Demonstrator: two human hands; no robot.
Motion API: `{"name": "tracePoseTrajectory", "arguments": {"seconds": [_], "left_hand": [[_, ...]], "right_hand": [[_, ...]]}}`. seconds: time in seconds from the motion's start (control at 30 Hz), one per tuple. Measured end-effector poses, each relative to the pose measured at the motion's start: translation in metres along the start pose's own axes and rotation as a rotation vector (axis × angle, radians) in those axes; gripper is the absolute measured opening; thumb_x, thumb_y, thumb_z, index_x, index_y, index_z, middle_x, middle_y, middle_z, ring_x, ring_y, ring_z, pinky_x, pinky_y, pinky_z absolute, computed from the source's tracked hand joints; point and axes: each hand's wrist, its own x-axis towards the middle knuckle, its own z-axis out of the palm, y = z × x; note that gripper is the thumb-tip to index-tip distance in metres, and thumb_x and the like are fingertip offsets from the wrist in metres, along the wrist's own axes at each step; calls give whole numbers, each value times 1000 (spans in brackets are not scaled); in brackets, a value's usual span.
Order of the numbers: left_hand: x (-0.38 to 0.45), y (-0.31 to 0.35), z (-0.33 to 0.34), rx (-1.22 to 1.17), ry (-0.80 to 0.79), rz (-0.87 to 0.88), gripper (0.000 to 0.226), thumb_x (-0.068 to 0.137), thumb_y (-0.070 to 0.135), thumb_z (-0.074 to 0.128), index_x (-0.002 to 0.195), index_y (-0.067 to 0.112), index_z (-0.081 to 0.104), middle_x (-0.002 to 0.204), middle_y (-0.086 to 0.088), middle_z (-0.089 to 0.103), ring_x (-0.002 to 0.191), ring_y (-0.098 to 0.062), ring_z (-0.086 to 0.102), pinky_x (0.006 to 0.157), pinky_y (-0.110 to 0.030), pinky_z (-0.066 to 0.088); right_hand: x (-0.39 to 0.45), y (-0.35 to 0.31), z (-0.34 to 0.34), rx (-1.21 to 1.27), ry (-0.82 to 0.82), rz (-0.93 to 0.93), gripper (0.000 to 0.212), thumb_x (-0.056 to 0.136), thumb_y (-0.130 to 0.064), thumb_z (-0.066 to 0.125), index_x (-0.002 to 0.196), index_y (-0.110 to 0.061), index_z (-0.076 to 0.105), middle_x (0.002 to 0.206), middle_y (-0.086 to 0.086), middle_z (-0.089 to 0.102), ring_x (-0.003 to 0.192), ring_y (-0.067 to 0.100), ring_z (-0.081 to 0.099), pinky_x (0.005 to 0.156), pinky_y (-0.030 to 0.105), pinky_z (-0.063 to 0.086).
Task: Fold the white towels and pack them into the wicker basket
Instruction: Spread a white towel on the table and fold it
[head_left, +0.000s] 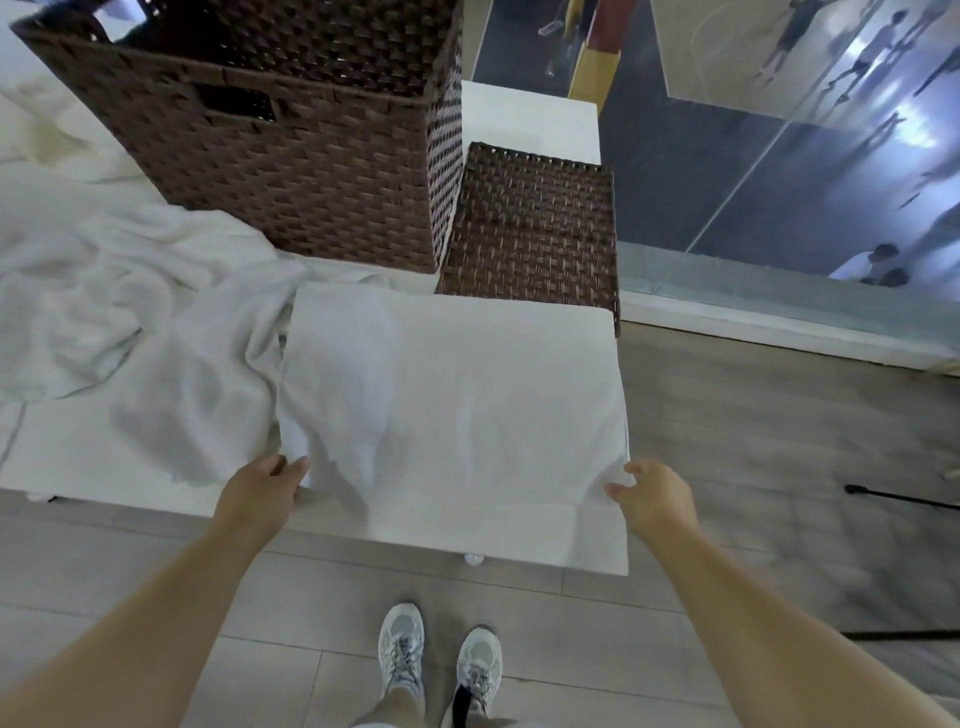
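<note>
Between both hands' grips (270, 480) (652, 488) lies the folded towel (447, 395).

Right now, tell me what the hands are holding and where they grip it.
Both hands hold the flat white towel by its near corners: the left hand pinches the near-left corner, the right hand the near-right corner.

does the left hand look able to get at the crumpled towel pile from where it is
Probably yes. The crumpled towel pile lies on the white table just left of the folded towel, with nothing between it and the left hand, though that hand now pinches the folded towel's near corner.
</note>
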Motion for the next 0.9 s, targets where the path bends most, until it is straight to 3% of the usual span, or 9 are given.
{"name": "tracePoseTrajectory", "arguments": {"seconds": [0.13,0.23,0.37,0.43,0.47,0.53,0.57,0.67,0.9], "left_hand": [[6,-2,5,32,36,33,25,92,28,56,81,6,56,85,-18,60,77,-30,54,77,-40,47],[6,-2,8,66,70,-10,35,90,34,56,74,3,60,83,-21,61,77,-36,57,68,-36,40],[5,6,14,96,54,-15,41,95,38,48,87,2,65,90,-18,67,83,-34,58,71,-35,39],[6,8,14,165,27,-21,38,96,35,46,102,2,64,104,-16,67,94,-33,59,79,-35,39],[8,7,13,185,30,-29,37,97,35,46,106,3,63,108,-14,67,97,-33,59,81,-34,39],[9,6,13,76,25,-82,41,96,39,46,90,3,66,100,-13,70,91,-33,61,78,-35,40],[10,4,13,41,43,-86,42,95,40,47,82,4,65,94,-14,70,86,-34,61,75,-34,40],[10,-1,10,5,70,-72,37,93,34,52,74,5,63,86,-13,70,76,-30,58,68,-32,39],[-12,-5,-1,-202,151,-42,32,87,25,66,70,-1,64,62,-9,62,59,-22,59,70,-34,49]], "right_hand": [[2,0,5,-164,16,3,45,93,-32,56,135,-17,51,139,12,39,121,33,44,96,39,42],[-2,-5,9,-353,17,15,43,96,-41,49,131,-17,51,136,11,36,125,31,33,99,42,39],[8,1,16,-252,11,68,42,94,-39,54,121,-7,55,134,15,39,122,34,38,96,41,41],[16,6,17,-136,9,93,32,93,-36,54,97,-6,62,121,17,51,109,35,50,88,39,46],[19,9,17,-91,7,87,31,94,-33,53,79,-6,58,104,15,59,93,32,56,79,36,48],[23,13,15,-26,7,62,39,95,-26,53,59,-11,45,68,7,54,65,25,50,57,30,39],[22,14,14,-6,12,56,41,95,-24,53,57,-12,42,61,4,49,59,22,46,51,29,33],[19,14,8,71,54,38,37,96,-22,52,61,-12,44,63,4,51,65,25,48,54,31,33],[24,20,-11,265,120,60,23,93,-20,49,88,2,57,86,17,67,69,28,55,53,28,38]]}}
